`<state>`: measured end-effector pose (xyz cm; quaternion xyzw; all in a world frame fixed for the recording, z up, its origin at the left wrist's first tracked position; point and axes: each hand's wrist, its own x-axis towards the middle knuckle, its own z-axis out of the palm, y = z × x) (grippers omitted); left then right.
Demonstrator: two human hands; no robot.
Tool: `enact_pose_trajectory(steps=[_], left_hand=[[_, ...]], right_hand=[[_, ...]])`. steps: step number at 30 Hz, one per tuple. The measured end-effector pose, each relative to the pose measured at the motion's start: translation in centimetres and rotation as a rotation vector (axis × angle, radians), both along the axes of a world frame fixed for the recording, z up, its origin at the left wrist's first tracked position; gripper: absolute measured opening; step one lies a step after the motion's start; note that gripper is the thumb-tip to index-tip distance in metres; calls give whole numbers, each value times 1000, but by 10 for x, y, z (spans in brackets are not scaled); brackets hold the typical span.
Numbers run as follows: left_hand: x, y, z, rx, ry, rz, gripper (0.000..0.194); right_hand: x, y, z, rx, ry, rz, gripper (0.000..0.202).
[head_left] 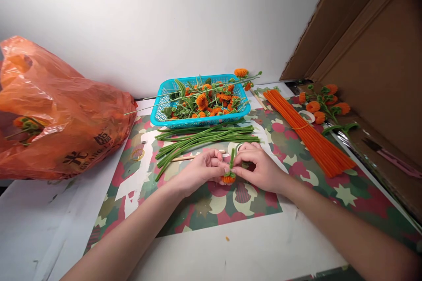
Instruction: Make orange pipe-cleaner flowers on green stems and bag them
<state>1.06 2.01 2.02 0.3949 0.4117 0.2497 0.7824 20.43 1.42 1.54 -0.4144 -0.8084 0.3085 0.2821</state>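
An orange fuzzy flower (228, 179) with a green stem hangs head down between my two hands, its stem pointing up. My left hand (208, 167) pinches it from the left at the base of the stem. From the right, the fingers of my right hand (253, 166) are closed on the same green part. Just beyond the hands lies a loose pile of green pipe cleaners (198, 139), with a thin wooden stick (183, 158) partly under it.
A blue basket (201, 121) of orange flowers and green parts stands behind the pile. To the right lie a bundle of orange pipe cleaners (306, 136), a white tape roll (307, 117) and a flower spray (329, 105). An orange plastic bag (66, 114) bulges at left.
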Motion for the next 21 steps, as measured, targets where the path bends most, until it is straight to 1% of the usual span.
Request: enact_pose_trajectory(steps=[2,5,9,11,14,17,21], left_hand=[[1,-1,1,49,20,42,32],[4,-4,1,192,30,105,27],[8,-11,-4,414,90,124,27],[10,-14,-8,491,125,155,27],[11,-17,-11,533,155,197,26],[12,-18,-10,546,206,206,22],[14,-18,-7,554,222,210,15]], right_hand=[[-1,-1,0,41,-19,-41,15],[-2,-2,0,92,-22,-122,20],[-3,-2,-3,80,8,-190,19],[-3,-2,-4,73,27,-205,18],[-4,-3,-5,62,48,-223,18],[-5,-4,-4,61,47,-237,18],[-5,-5,-2,84,31,-188,14]])
